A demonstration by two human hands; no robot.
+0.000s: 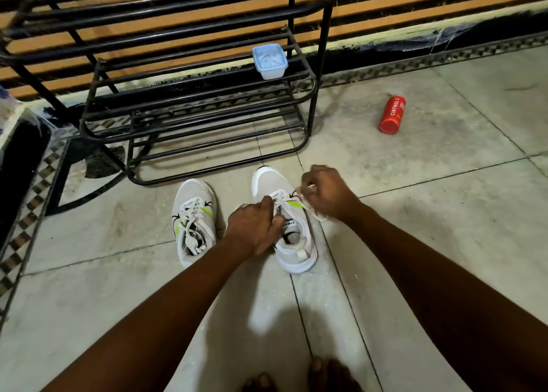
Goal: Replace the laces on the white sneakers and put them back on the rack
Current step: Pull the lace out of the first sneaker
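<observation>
Two white sneakers with green stripes stand on the tiled floor in front of a black metal shoe rack (311, 107). The left sneaker (194, 213) is laced, and its lace ends lie inside the opening. Over the tongue of the right sneaker (292, 243), my left hand (255, 228) pinches the white lace (311, 210) at the eyelets. My right hand (323, 194) grips the lace's other side just right of the shoe and holds it pulled out to the right. The lace blurs near my right fingers.
A pale blue plastic box (270, 62) sits on a middle shelf of the rack. A red spray can (393, 114) lies on the floor to the right. A striped wall runs behind the rack. My toes (318, 375) show at the bottom edge.
</observation>
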